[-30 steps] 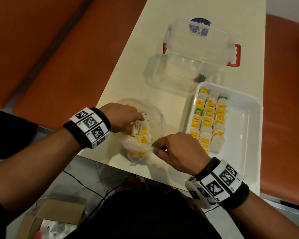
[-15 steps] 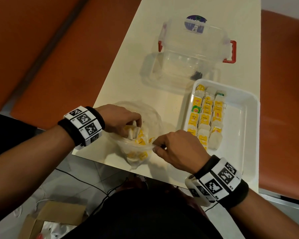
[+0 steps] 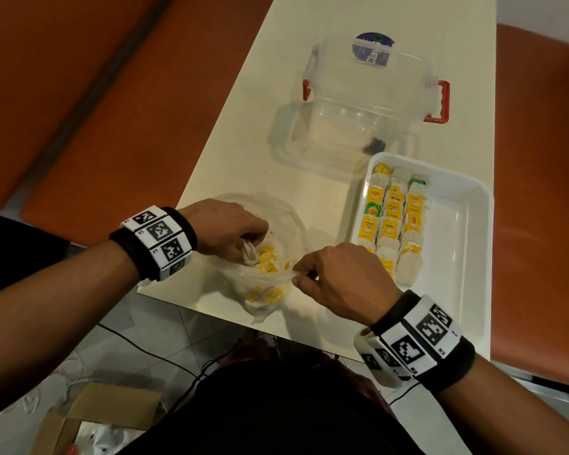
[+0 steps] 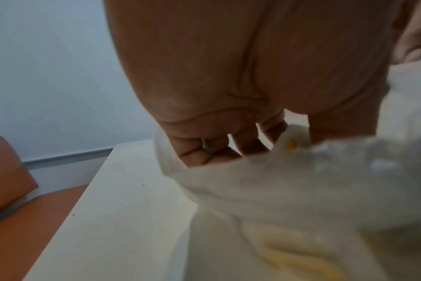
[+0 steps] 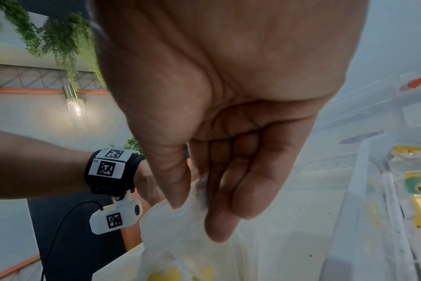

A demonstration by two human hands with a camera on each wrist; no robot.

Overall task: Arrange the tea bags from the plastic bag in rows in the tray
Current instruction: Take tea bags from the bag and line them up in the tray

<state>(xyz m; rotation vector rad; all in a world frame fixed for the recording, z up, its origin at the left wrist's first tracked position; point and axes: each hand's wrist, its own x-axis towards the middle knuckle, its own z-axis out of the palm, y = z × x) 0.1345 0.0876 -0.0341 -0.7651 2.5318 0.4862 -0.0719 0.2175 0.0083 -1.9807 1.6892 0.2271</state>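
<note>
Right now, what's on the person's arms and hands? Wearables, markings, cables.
Both forearms are bare, no sleeves or gloves. Each wrist carries a black band faced with white blocks printed with black square fiducial markers. Under the left wrist hangs a small white camera module with its own marker and a thin black cable. The left hand and right hand are bare.

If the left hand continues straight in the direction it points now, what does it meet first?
The left hand points down into the open plastic bag, so it would probably meet the loose tea bags there first. Depth is hard to judge.
</note>
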